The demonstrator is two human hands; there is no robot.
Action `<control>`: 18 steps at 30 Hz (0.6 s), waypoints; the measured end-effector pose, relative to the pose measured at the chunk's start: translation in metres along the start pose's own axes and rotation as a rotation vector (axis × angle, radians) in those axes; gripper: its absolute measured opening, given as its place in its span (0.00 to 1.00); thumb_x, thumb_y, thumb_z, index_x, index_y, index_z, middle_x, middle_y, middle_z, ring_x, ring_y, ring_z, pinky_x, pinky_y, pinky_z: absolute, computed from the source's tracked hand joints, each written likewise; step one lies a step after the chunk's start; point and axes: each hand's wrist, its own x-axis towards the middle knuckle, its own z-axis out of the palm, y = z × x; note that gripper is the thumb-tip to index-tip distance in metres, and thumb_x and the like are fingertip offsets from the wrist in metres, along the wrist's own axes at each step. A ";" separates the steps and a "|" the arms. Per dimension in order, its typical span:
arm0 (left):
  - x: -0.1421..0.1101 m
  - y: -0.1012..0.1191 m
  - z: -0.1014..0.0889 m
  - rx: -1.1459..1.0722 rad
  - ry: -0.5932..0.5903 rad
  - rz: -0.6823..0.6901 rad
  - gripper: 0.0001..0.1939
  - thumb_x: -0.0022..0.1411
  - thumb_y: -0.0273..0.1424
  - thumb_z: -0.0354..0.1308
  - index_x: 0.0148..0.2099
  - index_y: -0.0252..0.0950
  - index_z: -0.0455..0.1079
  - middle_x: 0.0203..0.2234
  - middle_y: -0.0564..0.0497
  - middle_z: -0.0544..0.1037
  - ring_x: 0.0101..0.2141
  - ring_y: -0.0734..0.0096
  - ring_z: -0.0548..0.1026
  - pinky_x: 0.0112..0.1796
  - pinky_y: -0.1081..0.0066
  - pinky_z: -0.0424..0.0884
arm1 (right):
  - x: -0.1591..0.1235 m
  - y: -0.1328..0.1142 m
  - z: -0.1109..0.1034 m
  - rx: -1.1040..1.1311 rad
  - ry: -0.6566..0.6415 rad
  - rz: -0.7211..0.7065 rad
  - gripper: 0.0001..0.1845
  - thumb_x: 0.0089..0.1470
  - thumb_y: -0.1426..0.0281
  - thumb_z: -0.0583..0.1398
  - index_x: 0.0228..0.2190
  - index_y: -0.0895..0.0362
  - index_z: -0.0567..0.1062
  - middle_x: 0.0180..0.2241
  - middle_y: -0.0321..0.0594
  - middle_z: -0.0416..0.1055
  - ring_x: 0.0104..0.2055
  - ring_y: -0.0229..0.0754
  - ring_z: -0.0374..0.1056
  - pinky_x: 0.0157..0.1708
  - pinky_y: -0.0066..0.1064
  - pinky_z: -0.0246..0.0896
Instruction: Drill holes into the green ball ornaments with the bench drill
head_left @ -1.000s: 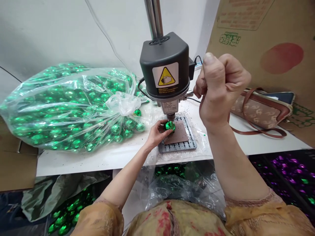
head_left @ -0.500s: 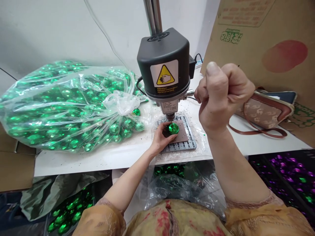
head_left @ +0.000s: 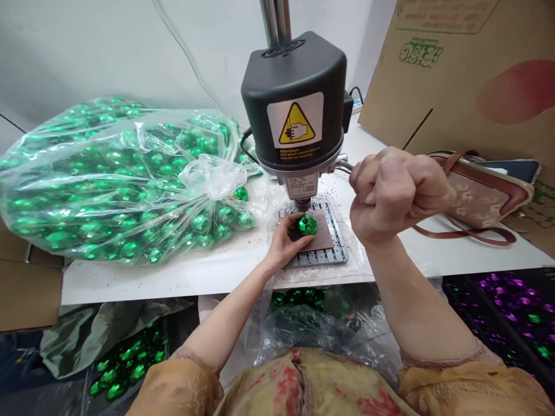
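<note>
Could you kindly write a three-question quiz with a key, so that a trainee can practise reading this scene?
1. Multiple choice: what colour is the ball in the left hand?
A) purple
B) green
C) red

2. True or false: the right hand is spread flat.

3. Open: what lies on the table, left of the black machine in the view?

Key: 1. B. 2. False; it is curled into a fist. 3. A knotted clear plastic bag of green balls.

1 shiny, faceted green ball (head_left: 309, 225) held under a black machine (head_left: 299, 75).
</note>
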 end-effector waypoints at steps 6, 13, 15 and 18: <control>-0.001 0.002 0.000 0.022 0.009 0.001 0.30 0.55 0.41 0.72 0.57 0.40 0.69 0.46 0.46 0.74 0.45 0.61 0.73 0.49 0.60 0.71 | -0.010 0.004 -0.006 -0.019 -0.006 -0.006 0.27 0.58 0.68 0.58 0.18 0.57 0.46 0.14 0.28 0.44 0.16 0.26 0.42 0.17 0.27 0.41; -0.001 0.004 0.000 0.036 0.015 -0.007 0.29 0.55 0.40 0.72 0.56 0.40 0.70 0.46 0.46 0.74 0.45 0.61 0.74 0.50 0.60 0.72 | -0.015 0.005 -0.011 0.006 -0.006 -0.021 0.27 0.56 0.68 0.59 0.17 0.56 0.46 0.14 0.28 0.42 0.15 0.27 0.42 0.16 0.29 0.41; 0.000 0.004 0.000 0.041 0.014 -0.006 0.29 0.55 0.40 0.72 0.56 0.40 0.70 0.46 0.46 0.75 0.45 0.61 0.74 0.49 0.60 0.72 | -0.015 0.006 -0.011 0.019 -0.014 -0.040 0.27 0.55 0.70 0.58 0.17 0.57 0.46 0.14 0.28 0.42 0.14 0.27 0.43 0.16 0.29 0.43; 0.000 0.004 0.000 0.038 0.016 -0.007 0.29 0.54 0.40 0.72 0.56 0.40 0.70 0.45 0.46 0.75 0.45 0.60 0.74 0.49 0.60 0.72 | -0.016 0.009 -0.013 0.052 -0.031 -0.071 0.26 0.54 0.73 0.58 0.18 0.57 0.45 0.14 0.28 0.42 0.15 0.27 0.43 0.16 0.29 0.44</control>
